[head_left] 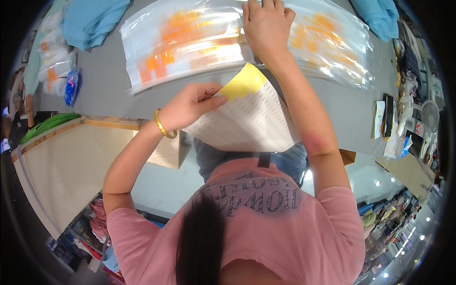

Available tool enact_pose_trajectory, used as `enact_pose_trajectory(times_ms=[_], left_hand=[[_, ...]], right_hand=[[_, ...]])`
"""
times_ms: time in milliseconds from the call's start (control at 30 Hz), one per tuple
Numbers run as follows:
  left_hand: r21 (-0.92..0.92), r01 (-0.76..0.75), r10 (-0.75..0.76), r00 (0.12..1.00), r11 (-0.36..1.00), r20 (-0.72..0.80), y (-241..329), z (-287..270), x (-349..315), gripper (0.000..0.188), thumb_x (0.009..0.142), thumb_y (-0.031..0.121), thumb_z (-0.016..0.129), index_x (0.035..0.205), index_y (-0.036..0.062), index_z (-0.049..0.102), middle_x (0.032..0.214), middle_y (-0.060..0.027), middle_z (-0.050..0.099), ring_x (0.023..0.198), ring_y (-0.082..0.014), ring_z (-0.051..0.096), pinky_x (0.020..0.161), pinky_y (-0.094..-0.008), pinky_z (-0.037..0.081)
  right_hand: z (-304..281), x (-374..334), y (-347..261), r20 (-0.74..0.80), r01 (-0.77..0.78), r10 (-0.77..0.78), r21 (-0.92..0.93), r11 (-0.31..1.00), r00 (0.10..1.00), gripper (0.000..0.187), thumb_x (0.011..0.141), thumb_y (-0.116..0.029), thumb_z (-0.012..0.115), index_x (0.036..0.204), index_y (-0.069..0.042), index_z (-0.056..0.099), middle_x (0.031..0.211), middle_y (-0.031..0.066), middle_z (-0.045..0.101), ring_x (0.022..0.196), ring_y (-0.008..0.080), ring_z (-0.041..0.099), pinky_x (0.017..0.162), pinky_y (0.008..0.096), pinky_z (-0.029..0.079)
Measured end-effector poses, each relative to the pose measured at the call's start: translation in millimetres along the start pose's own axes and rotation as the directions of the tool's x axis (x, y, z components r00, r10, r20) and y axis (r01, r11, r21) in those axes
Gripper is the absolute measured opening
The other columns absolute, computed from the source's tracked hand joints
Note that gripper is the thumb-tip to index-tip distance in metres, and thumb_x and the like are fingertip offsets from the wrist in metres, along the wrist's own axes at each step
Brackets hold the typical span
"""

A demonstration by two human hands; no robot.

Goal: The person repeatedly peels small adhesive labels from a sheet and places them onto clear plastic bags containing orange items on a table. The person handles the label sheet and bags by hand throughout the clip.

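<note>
My left hand (pixel 194 105) pinches a sheet of small printed labels (pixel 247 118) between thumb and fingers, near its bare yellow strip (pixel 244 83). The sheet hangs over the table's near edge, in front of my body. My right hand (pixel 269 28) reaches across to the far side, over clear plastic bags with orange print (pixel 190 47). Its fingers are bent downward, and the picture's upper edge cuts off their tips. Whatever they grip there is hidden. More printed bags (pixel 327 42) lie to the right of that hand.
Blue folded cloth (pixel 92 21) lies at the far left, and another blue cloth (pixel 377 16) at the far right. Bundled plastic packs (pixel 57 71) and a blue packet (pixel 71 88) sit left. On the right are a phone (pixel 388 114) and a small fan (pixel 430 115). A wooden-edged panel (pixel 71 161) stands lower left.
</note>
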State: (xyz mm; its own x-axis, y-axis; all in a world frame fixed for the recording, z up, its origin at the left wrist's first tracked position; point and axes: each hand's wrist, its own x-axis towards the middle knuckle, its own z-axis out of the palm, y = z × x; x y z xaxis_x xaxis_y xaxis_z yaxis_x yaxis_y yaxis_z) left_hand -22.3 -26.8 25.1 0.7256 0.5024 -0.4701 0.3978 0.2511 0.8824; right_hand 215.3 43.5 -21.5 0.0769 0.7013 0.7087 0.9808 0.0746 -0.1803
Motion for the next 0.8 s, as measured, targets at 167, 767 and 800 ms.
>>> enact_pose_trajectory(times_ms=[167,767,800], left_hand=[[-0.122,-0.003,0.002,1.000,0.992,-0.008,0,-4,-2,0.030,0.109,0.026,0.061,0.100,-0.0006,0.070,0.085,0.0100,0.054,0.077,-0.0018,0.042,0.070,-0.0225,0.040],[-0.084,0.057,-0.058,0.998,0.995,-0.018,3,1,5,0.029,0.109,0.028,0.058,0.098,0.0032,0.067,0.087,0.0105,0.053,0.083,-0.0016,0.044,0.075,-0.0225,0.041],[-0.047,0.071,-0.072,0.997,0.996,-0.011,4,-1,4,0.029,0.109,0.028,0.058,0.100,0.0028,0.068,0.088,0.0101,0.054,0.084,-0.0016,0.045,0.077,-0.0227,0.042]], right_hand=[[-22,23,5,0.209,-0.368,0.303,0.493,0.788,0.930,0.030,0.102,-0.026,0.060,0.103,0.002,0.071,0.090,0.0158,0.073,0.083,0.0351,0.069,0.076,0.0450,0.051],[29,2,9,0.454,-0.431,0.288,0.251,0.867,0.843,0.026,0.092,-0.027,0.074,0.077,-0.006,0.073,0.084,0.0055,0.074,0.095,0.0244,0.063,0.087,0.0441,0.037],[26,1,6,0.362,-0.348,0.240,0.273,0.897,0.901,0.025,0.093,-0.026,0.074,0.077,-0.006,0.073,0.086,0.0052,0.074,0.096,0.0235,0.063,0.087,0.0439,0.037]])
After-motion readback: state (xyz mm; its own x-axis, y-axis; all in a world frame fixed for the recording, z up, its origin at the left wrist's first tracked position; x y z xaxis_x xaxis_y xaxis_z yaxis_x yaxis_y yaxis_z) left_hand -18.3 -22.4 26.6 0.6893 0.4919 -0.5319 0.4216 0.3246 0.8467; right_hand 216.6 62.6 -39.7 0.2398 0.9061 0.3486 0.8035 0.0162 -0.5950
